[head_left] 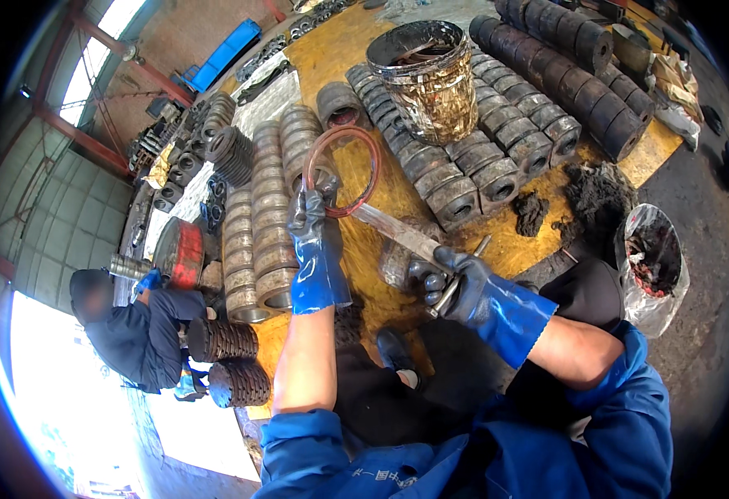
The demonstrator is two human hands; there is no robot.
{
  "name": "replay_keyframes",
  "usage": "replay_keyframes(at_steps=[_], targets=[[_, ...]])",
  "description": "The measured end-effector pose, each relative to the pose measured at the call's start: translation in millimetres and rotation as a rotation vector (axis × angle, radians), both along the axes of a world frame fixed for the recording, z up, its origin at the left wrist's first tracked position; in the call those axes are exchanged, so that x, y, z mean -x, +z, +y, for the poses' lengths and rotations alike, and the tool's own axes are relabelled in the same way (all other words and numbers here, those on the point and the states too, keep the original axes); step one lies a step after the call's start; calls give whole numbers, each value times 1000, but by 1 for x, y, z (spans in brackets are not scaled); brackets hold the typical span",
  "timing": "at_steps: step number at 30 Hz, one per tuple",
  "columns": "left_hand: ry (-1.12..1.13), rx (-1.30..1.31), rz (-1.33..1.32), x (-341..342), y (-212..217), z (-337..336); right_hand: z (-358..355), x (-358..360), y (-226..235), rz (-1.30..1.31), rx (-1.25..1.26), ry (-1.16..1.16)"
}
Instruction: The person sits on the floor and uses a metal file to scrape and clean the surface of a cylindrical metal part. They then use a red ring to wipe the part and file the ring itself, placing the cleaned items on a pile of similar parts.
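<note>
My left hand (pixel 310 223), in a blue rubber glove with a dark, stained palm, grips the lower left rim of a thin reddish-brown ring (pixel 376 170) held upright. In my right hand (pixel 467 285), gloved the same way, is a flat, worn scraper-like strip (pixel 403 233). The strip's far end meets the lower edge of the ring. A slim metal rod (pixel 482 245) also passes through my right fingers, sticking out above and below them. Beneath the strip a stained metal cylinder (pixel 398 262) rests on the yellow floor sheet.
A grimy bucket (pixel 435 104) stands beyond my hands among rows of hollow metal cylinders (pixel 273 258). Dark sludge (pixel 595 200) and an open plastic bag (pixel 654 270) with reddish-black contents lie at right. A person (pixel 136 333) with blue gloves sits at left by a red-banded drum (pixel 185 258).
</note>
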State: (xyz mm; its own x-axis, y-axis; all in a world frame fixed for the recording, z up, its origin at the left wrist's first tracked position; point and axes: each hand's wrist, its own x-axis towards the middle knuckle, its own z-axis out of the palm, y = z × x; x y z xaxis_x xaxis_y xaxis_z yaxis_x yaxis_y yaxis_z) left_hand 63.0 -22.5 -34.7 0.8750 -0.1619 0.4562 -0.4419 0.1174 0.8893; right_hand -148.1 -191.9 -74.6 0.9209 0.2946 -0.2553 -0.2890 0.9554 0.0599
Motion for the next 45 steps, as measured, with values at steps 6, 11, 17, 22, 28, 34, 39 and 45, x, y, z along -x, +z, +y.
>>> replay_keyframes(at_steps=[6,11,17,22,28,34,39,45], targets=[[-93,21,119,-21,-9,21,-4,-6,10,101,119,7],[-244,232,309,-1,8,19,-26,-6,7,109,670,-77],[-332,-40,383,-2,9,32,-41,3,21,-18,1446,-159],[-273,-245,517,8,12,26,-51,-5,-16,-466,1842,-475],[-108,-55,574,-4,4,39,-47,-4,3,-689,1966,-583],[-189,642,487,-20,10,51,-29,2,28,-257,827,-264],[-309,942,461,-44,2,54,-11,-8,22,-116,441,-138],[-535,972,270,-63,-17,53,0,-13,16,-64,342,-57]])
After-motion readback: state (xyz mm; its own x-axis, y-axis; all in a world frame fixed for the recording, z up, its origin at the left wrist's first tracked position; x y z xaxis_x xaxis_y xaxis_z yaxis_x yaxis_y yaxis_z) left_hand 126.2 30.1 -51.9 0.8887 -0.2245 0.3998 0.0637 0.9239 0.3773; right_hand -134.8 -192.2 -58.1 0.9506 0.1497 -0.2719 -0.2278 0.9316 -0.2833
